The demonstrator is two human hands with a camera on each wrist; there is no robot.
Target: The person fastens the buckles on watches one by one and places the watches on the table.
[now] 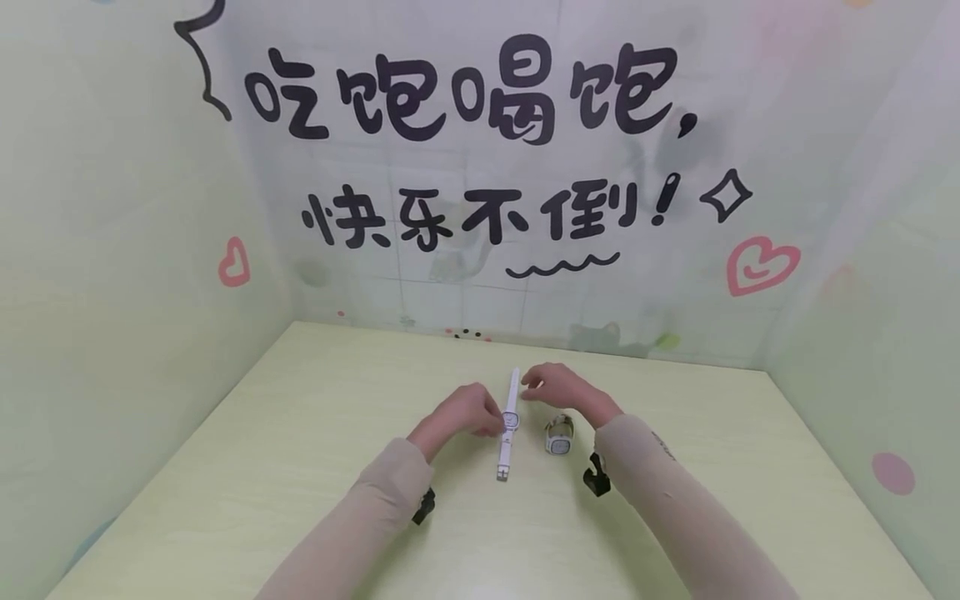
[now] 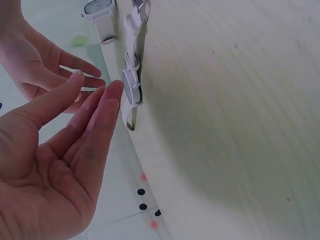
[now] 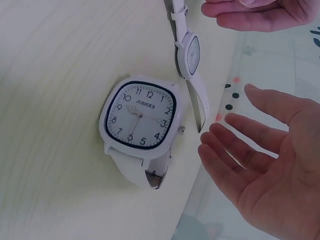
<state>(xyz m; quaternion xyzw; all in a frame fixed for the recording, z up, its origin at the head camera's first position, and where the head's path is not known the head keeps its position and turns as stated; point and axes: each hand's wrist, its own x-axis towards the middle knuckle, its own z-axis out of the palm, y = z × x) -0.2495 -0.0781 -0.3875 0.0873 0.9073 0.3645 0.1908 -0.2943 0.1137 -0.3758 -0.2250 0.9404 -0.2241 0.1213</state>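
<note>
A white wristwatch [image 1: 510,421] lies stretched out on the table, its strap unfastened and its buckle toward the near side. Fingertips of my left hand [image 1: 472,411] come right up to its dial from the left, with the fingers nearly straight in the left wrist view. My right hand [image 1: 561,386] hovers by the far end of the strap, its fingers loosely bent around nothing. A second white watch [image 3: 141,116], with a squarish numbered dial, sits on the table to the right, its strap looped. It stands below the right wrist in the head view.
The pale wood-patterned table [image 1: 300,433] meets a printed backdrop [image 1: 480,283] with large black characters at the back. Similar printed sheets [image 1: 112,250] close off both sides. Black wrist mounts [image 1: 597,477] hang under the sleeves.
</note>
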